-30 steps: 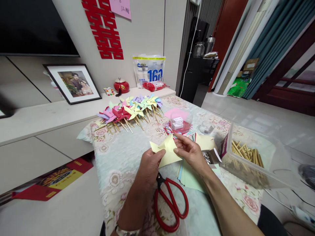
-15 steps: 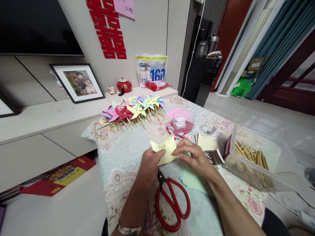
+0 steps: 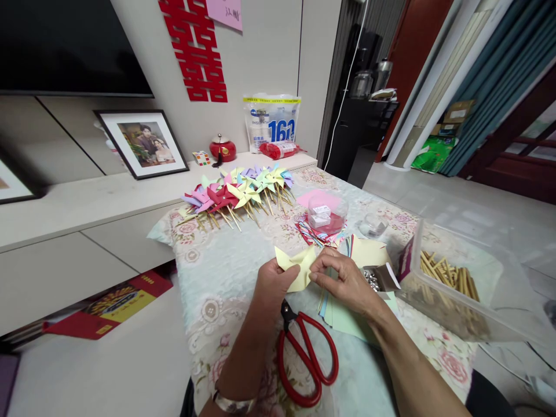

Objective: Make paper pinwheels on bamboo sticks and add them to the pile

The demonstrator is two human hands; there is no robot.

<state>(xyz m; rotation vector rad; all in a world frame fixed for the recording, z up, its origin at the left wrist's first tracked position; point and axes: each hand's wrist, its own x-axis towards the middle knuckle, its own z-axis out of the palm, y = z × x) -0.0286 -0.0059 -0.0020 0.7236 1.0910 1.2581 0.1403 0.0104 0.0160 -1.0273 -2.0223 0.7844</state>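
A pale yellow paper pinwheel (image 3: 299, 266), partly folded, is held between my two hands above the table. My left hand (image 3: 275, 282) grips its left side, with the thumb pressed near the middle. On the right edge of the paper, my right hand (image 3: 341, 278) pinches with thumb and fingertips. Red-handled scissors (image 3: 307, 359) lie just below my hands, blades partly hidden by the left wrist. Under my right forearm is a stack of coloured paper sheets (image 3: 347, 318). A small box of metal fasteners (image 3: 377, 279) sits right of my right hand.
Finished pinwheels (image 3: 243, 191) on sticks lie at the table's back left. A round clear container (image 3: 328, 211) stands behind my hands on coloured paper strips. To the right is a clear plastic bin (image 3: 460, 315) with several wooden sticks. Beyond stands a white cabinet (image 3: 78, 205).
The right flap of the yellow paper has been bent further in toward the middle. Both hands keep their hold; the whole view has shifted slightly.
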